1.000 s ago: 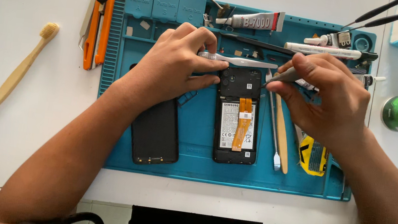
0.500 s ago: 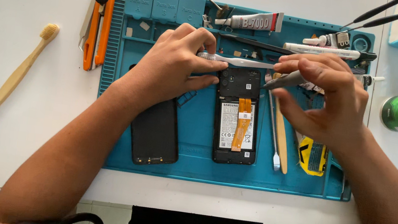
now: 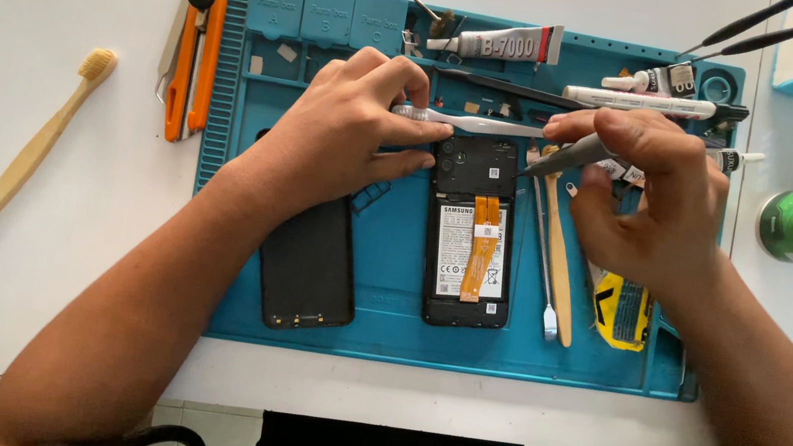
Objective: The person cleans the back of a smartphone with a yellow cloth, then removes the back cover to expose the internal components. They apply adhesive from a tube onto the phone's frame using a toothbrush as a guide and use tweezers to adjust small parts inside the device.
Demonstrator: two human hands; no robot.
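1. Opened phone [image 3: 472, 232] lying on blue mat [image 3: 384, 322], long axis toward and away from wearer, back cover off.
2. Left hand [image 3: 347, 136] pressed on its upper left corner, fingers flat.
3. Right hand [image 3: 656, 200] pinching slim grey tool [image 3: 568, 156], tip just right of phone's top edge; nearer hand: left.

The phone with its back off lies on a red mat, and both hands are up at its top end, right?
Not quite: the mat is blue, not red, as the head view shows. The phone does lie on it, both hands at its top end.
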